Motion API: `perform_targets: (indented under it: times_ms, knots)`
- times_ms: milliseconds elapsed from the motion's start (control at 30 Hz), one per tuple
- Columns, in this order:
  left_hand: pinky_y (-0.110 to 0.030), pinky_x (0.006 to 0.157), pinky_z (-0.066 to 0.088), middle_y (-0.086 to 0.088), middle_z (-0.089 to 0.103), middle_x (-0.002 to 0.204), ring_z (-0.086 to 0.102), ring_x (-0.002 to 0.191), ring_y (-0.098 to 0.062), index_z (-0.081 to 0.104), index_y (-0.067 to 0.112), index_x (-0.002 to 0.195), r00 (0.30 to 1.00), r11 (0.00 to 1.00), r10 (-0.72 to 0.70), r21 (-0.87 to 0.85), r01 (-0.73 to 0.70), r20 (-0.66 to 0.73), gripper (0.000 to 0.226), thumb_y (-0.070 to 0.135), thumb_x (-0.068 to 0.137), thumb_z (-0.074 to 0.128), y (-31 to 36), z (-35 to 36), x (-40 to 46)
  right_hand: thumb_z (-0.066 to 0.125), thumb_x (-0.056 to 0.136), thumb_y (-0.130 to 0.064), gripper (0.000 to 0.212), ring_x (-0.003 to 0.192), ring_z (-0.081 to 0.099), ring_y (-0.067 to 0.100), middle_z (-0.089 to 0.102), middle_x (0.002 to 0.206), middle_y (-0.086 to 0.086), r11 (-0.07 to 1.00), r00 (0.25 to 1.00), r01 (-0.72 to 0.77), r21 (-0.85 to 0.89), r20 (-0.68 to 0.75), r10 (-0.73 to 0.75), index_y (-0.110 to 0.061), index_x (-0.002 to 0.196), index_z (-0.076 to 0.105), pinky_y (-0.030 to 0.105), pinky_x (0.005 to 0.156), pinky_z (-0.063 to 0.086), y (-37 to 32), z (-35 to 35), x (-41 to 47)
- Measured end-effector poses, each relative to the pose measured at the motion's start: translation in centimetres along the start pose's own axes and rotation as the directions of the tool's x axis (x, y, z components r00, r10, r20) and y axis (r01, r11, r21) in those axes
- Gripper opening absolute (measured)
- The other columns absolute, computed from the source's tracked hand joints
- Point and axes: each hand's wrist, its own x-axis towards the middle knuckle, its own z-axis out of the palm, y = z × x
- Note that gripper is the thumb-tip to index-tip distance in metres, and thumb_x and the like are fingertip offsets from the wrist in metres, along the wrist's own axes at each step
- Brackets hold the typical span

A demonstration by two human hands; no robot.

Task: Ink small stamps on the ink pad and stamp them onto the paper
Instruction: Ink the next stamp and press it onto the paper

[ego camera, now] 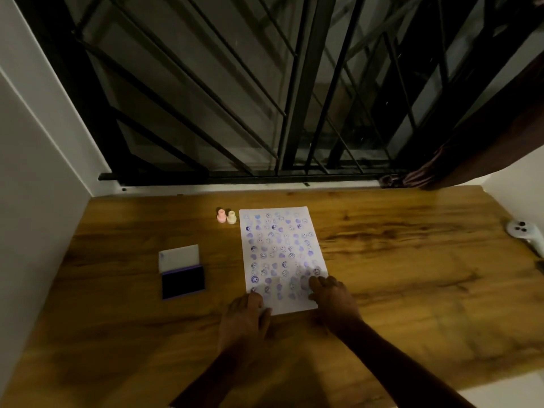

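A white paper (281,248) covered with several rows of purple stamp marks lies on the wooden table (412,275). My left hand (244,319) rests flat at the paper's near left corner. My right hand (332,298) lies on the near right corner, fingers spread, holding nothing. Two small stamps stand upright just left of the paper's far corner, a pink stamp (221,215) and a cream stamp (231,217). The ink pad (183,280) lies open at the left, dark pad toward me, its white lid (179,257) folded back.
A white controller (525,235) lies at the table's right edge. A barred dark window (265,98) stands behind the table, a brown curtain (471,148) hangs at the right, and a white wall (35,201) borders the left.
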Motion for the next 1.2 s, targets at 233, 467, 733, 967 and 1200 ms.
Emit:
perform_targets:
  times_ms: [233, 467, 733, 967, 1200]
  knots:
    - [-0.032, 0.073, 0.053, 0.005, 0.064, 0.085, 0.06, 0.078, -0.013, 0.051, 0.027, 0.096, 0.998, 0.999, 0.034, 0.012, -0.033, -0.057, 0.022, 0.046, 0.088, 0.053, -0.8, 1.2, 0.1, 0.075, 0.076, -0.015, 0.037, 0.079, 0.066, 0.033, 0.07, 0.091, 0.013, 0.994, 0.994, 0.097, -0.059, -0.04, -0.1, -0.008, 0.11, 0.062, 0.039, 0.063, 0.056, 0.4, -0.1, 0.5]
    - [-0.029, 0.079, 0.05, 0.003, 0.067, 0.09, 0.063, 0.081, -0.013, 0.054, 0.026, 0.096, 0.994, 0.997, 0.069, 0.043, -0.066, -0.08, 0.024, 0.047, 0.085, 0.056, -1.2, 2.2, 0.3, 0.076, 0.074, -0.014, 0.039, 0.08, 0.066, 0.031, 0.07, 0.093, 0.012, 0.996, 0.994, 0.086, -0.001, -0.06, -0.086, -0.008, 0.109, 0.06, 0.039, 0.064, 0.058, 0.3, 0.3, 0.7]
    - [-0.031, 0.081, 0.053, 0.008, 0.067, 0.091, 0.062, 0.085, -0.011, 0.051, 0.03, 0.1, 0.999, 0.997, 0.039, 0.071, -0.038, -0.014, 0.027, 0.053, 0.087, 0.043, -0.1, 0.7, 0.4, 0.062, 0.086, -0.024, 0.038, 0.099, 0.062, 0.031, 0.065, 0.111, 0.01, 0.995, 0.995, 0.094, -0.027, -0.03, -0.094, -0.013, 0.121, 0.052, 0.04, 0.081, 0.051, 0.4, -0.1, 0.3]
    - [-0.028, 0.078, 0.05, 0.008, 0.064, 0.093, 0.059, 0.085, -0.011, 0.044, 0.031, 0.101, 0.999, 0.998, 0.031, 0.062, -0.03, -0.013, 0.026, 0.053, 0.088, 0.038, 0.0, 0.3, 0.1, 0.059, 0.09, -0.033, 0.033, 0.1, 0.061, 0.029, 0.064, 0.115, 0.013, 0.994, 0.988, 0.096, -0.057, -0.113, -0.102, -0.015, 0.116, 0.051, 0.04, 0.086, 0.05, 1.2, -2.1, -0.4]
    - [-0.019, 0.066, 0.049, 0.006, 0.062, 0.085, 0.058, 0.075, -0.007, 0.049, 0.026, 0.096, 0.999, 0.98, -0.033, -0.198, 0.031, -0.006, 0.021, 0.045, 0.094, 0.042, 0.0, -0.7, 0.6, 0.048, 0.096, -0.03, 0.022, 0.098, 0.061, 0.024, 0.064, 0.109, 0.007, 0.986, 0.971, 0.162, -0.039, -0.169, -0.166, -0.014, 0.112, 0.053, 0.036, 0.084, 0.049, -2.2, -2.9, -0.1]
